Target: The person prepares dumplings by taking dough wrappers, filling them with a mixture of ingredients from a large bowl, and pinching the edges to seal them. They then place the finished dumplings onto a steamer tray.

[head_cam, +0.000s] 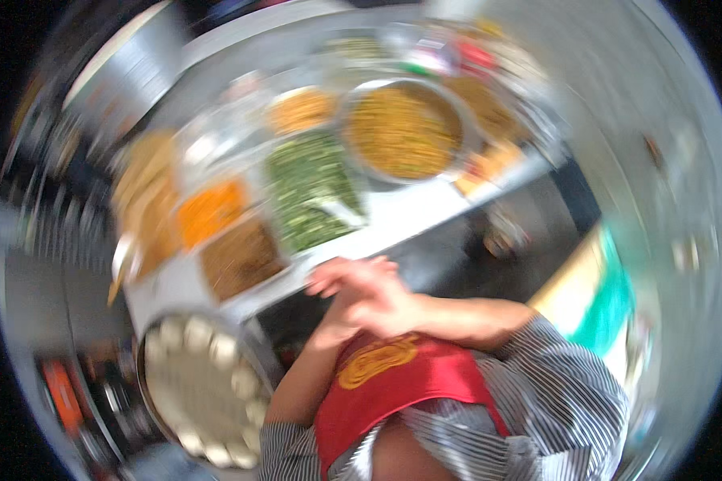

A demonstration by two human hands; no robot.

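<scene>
Both hands meet in front of the red apron, just off the near edge of the metal counter (pixel 397 222). My right hand (pixel 376 300) crosses over my left hand (pixel 343 288), or the reverse; blur hides which is on top. No object shows in either. Beyond them lie a tray of chopped green vegetables (pixel 313 186) with a pale utensil, a container of brown powder (pixel 243 255) and one of orange food (pixel 212 210). A round steel pot of yellow-brown filling (pixel 403 132) stands further back.
Pale dough balls line the rim of a round tray (pixel 192 373) at lower left. A large metal pot (pixel 129 66) stands at upper left. Clear containers (pixel 216 135) and a bowl of light orange food (pixel 301 110) are at the back. A green cloth (pixel 604 300) lies at right.
</scene>
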